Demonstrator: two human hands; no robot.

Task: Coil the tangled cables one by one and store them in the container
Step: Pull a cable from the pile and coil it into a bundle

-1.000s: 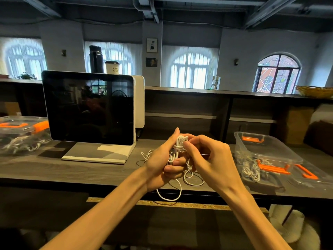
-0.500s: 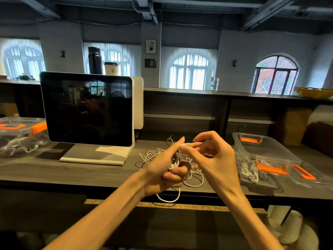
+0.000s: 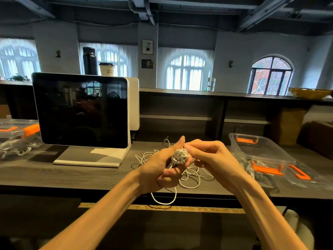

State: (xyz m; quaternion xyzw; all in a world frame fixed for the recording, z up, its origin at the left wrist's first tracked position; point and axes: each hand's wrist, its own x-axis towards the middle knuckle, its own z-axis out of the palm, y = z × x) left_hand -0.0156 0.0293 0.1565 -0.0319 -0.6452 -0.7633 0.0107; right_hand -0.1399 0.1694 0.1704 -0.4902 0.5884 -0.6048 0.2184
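My left hand [image 3: 158,168] grips a bundle of coiled white cable [image 3: 180,156] just above the dark wooden counter. My right hand [image 3: 214,157] meets it from the right, its fingers curled and pinching the cable at the coil. Loose loops of white cable [image 3: 189,179] lie tangled on the counter beneath both hands, and one loop hangs over the front edge. An open clear plastic container [image 3: 259,150] with orange clips stands at the right, white cables inside it.
A dark-screened monitor [image 3: 81,110] on a white stand sits left of my hands. A closed clear box [image 3: 18,134] holding cables is at the far left. The container's lid [image 3: 310,175] with orange clips lies at the right. A raised shelf runs behind the counter.
Both hands have sunk slightly toward the counter. My right hand's fingers, raised half a second ago, have closed back down onto the coil. The bundle in my left hand looks thicker.
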